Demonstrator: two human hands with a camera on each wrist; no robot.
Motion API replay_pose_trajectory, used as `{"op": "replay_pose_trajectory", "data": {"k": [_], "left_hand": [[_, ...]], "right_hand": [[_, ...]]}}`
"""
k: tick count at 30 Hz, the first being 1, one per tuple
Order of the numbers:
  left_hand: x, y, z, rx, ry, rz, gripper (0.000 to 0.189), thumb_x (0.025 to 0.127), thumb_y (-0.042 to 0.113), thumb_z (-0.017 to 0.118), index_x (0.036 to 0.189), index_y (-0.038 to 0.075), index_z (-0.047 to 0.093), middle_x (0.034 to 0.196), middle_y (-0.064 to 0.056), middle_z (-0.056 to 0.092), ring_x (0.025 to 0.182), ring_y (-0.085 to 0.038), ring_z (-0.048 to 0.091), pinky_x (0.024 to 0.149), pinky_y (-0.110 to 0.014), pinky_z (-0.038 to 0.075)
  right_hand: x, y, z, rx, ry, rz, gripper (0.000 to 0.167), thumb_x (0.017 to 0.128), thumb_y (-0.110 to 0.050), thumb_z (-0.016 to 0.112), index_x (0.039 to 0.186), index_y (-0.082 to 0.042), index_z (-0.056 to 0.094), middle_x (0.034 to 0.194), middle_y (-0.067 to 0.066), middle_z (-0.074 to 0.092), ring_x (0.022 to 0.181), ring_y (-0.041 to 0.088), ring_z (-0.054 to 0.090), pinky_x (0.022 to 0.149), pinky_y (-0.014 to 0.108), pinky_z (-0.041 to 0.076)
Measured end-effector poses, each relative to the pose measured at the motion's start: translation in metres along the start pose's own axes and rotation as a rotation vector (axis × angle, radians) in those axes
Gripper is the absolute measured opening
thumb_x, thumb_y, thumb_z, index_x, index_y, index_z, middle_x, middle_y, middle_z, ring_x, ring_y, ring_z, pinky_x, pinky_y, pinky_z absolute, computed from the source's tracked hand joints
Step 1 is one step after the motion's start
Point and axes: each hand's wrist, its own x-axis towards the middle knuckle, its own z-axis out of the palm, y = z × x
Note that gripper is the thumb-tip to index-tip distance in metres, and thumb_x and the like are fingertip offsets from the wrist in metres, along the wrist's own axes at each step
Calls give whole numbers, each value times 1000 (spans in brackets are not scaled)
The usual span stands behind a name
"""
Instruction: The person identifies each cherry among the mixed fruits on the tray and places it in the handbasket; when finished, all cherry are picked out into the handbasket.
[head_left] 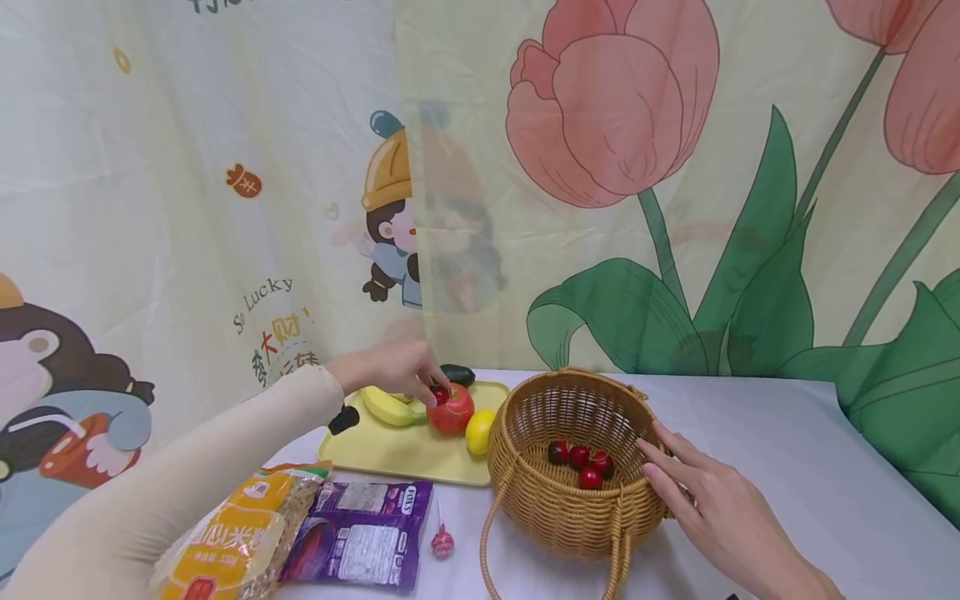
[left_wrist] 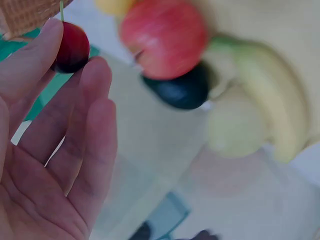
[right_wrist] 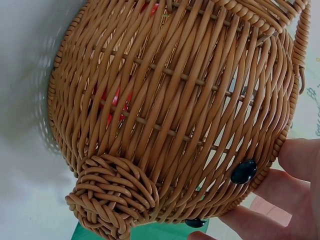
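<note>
My left hand (head_left: 401, 371) pinches a dark red cherry (left_wrist: 74, 47) between thumb and fingertips; its green stem points up in the left wrist view. In the head view the hand is over the yellow tray (head_left: 405, 458), by a red apple (head_left: 452, 411). My right hand (head_left: 712, 492) touches the rim of a round wicker basket (head_left: 570, 521) with nearly straight fingers. Several cherries (head_left: 590, 477) lie on the basket's bottom. The right wrist view shows the basket's woven side, with a round knob (right_wrist: 112, 195) and black oval buttons (right_wrist: 244, 172).
On the tray also lie a banana (head_left: 390, 408), a lemon (head_left: 480, 432) and a dark green avocado (head_left: 457, 375). In front are a yellow grain bag (head_left: 240, 533), a purple packet (head_left: 360, 537) and a lollipop (head_left: 442, 543). The basket's handle (head_left: 487, 550) hangs forward. Printed curtains stand behind.
</note>
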Motion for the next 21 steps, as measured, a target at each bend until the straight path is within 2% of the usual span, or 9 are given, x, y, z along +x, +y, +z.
{"op": "replay_pose_trajectory", "data": {"k": [4,6,11,16,21], "left_hand": [[14,19,-26,2,-43,-34,34,88,16,82,121,10,77,104,-7,81,60,-6,65,58,-19,49],[23,33,-37,1,-64,-29,35,89,15,81,122,9,76,104,-9,81,61,-7,65,60,-19,51],[49,70,-56,13,-85,-21,36,90,17,80,125,12,75,101,-6,81,57,-9,61,53,-19,47],[79,103,-56,26,-119,6,35,92,21,79,126,16,75,94,-1,81,58,-14,59,51,-21,45],[110,129,-39,77,-151,49,33,91,26,80,123,22,77,87,1,79,60,-13,61,56,-25,52]], "right_hand": [[0,0,1,-1,2,-2,40,105,-37,57,139,-18,66,154,13,54,128,43,62,96,63,53],[0,0,1,1,6,-6,40,105,-37,57,139,-18,66,154,13,54,128,43,62,95,63,53],[0,-1,2,-3,-10,2,40,105,-38,57,139,-19,65,154,12,53,129,43,61,96,64,52],[0,-1,1,-10,-34,22,41,106,-39,56,141,-20,64,155,12,53,130,42,60,97,64,52],[0,0,0,-10,-33,26,41,105,-39,56,141,-21,64,155,12,53,130,43,61,95,64,52]]}}
